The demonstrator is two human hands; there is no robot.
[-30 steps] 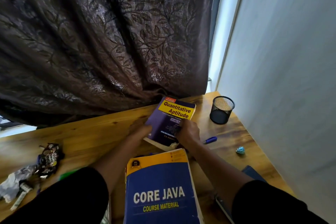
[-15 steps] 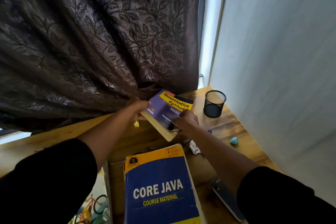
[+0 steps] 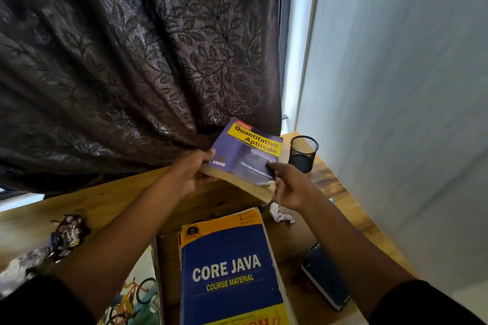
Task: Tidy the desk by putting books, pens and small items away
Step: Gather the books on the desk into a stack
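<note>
Mid book-stowing; left hand [image 3: 188, 174] and right hand [image 3: 286, 185] gripping thick purple Quantitative Aptitude paperback [image 3: 244, 158] aloft, tilted; next, probably stacking on blue Core Java book [image 3: 229, 272].

Wooden tabletop [image 3: 111, 200] before me, grain visible; black mesh pen cup [image 3: 303, 153] upright at the far right corner; crumpled paper [image 3: 281, 214] lying just beyond the Core Java book [image 3: 232, 269], which lies flat at centre; dark blue book [image 3: 326, 276] near the right edge; wrappers and keys [image 3: 66, 235] heaped at left.
</note>
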